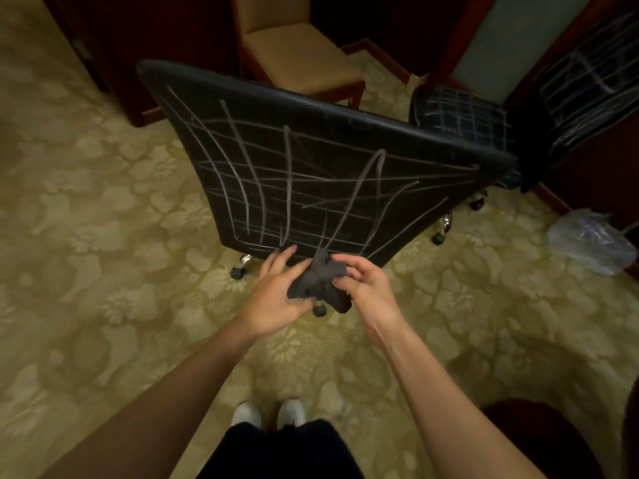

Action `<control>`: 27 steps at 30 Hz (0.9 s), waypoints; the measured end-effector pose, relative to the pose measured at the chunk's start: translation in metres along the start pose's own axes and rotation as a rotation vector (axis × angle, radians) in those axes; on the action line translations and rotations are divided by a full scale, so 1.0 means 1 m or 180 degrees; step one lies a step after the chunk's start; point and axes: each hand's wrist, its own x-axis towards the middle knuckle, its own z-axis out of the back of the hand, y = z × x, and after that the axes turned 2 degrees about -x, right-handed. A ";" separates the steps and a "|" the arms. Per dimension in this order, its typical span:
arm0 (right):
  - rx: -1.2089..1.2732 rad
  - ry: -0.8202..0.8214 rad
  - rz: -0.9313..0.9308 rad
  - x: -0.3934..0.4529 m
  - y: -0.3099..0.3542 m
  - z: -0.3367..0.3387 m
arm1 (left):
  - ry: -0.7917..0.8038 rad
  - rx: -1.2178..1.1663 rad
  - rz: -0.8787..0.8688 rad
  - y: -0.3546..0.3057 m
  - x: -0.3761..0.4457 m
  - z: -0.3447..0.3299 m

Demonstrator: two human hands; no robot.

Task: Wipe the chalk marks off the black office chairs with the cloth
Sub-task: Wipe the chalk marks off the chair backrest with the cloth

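A black office chair stands in front of me with its backrest facing me, crossed all over by white chalk lines. A bunched dark grey cloth is held between both hands just below the backrest's lower edge. My right hand grips the cloth from the right with curled fingers. My left hand holds its left side, thumb under it and fingers stretched toward the backrest. A second black office chair with chalk lines on seat and back stands at the right rear.
A wooden chair with a tan cushion stands behind the near office chair. A clear plastic bag lies on the patterned carpet at the right. Dark wooden furniture lines the back. My white shoes are below.
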 end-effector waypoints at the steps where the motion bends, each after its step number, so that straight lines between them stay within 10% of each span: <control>1: -0.0050 0.0040 0.0057 0.005 -0.001 -0.001 | -0.0007 0.0184 -0.0146 0.001 0.005 0.004; 12: -0.1144 -0.0286 0.0755 0.081 -0.072 -0.012 | -0.0108 -0.1373 -0.0164 0.075 0.044 0.012; 20: -0.2000 -0.0698 0.1046 0.108 -0.126 -0.073 | -0.0812 0.0840 -0.0874 0.160 0.057 0.009; 27: -0.1596 -0.0791 0.1136 0.131 -0.136 -0.127 | -0.0605 -0.1165 -0.0269 0.206 0.071 0.026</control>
